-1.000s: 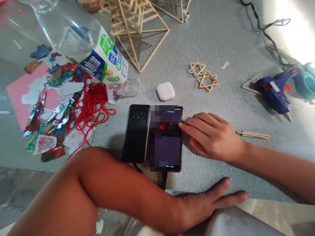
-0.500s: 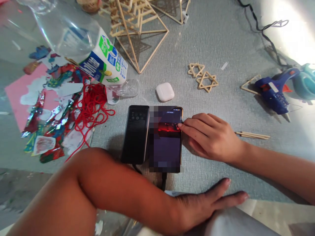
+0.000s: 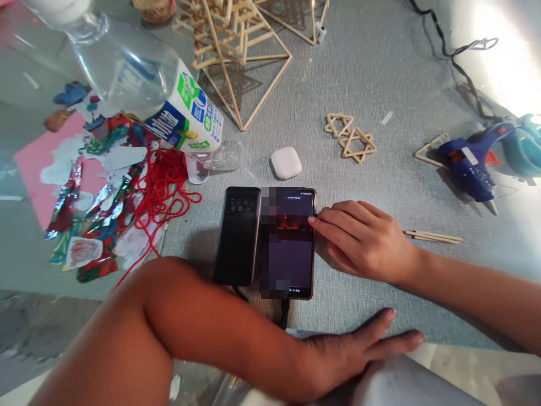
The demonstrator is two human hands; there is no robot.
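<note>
A lit phone point(image 3: 291, 248) lies face up on the grey table point(image 3: 380, 73), with a black power bank point(image 3: 239, 237) tight against its left side and a cable leaving its near end. My right hand point(image 3: 363, 239) rests palm down beside the phone, fingers together and stretched out, with one fingertip touching the screen's right edge. My left forearm crosses in front of me. My left hand point(image 3: 359, 355) lies flat near the table's front edge, fingers spread and holding nothing.
A white earbud case point(image 3: 286, 162) sits behind the phone. A clear plastic bottle point(image 3: 143, 84), red string point(image 3: 163, 180) and foil scraps are at the left. Stick frames point(image 3: 236, 45), small stick stars point(image 3: 350, 135), loose sticks point(image 3: 431, 237) and a blue glue gun point(image 3: 469, 163) lie behind and right.
The view has shifted slightly, so everything sits a little lower in frame. Both hands keep their places; the picture on the phone screen has changed a little.
</note>
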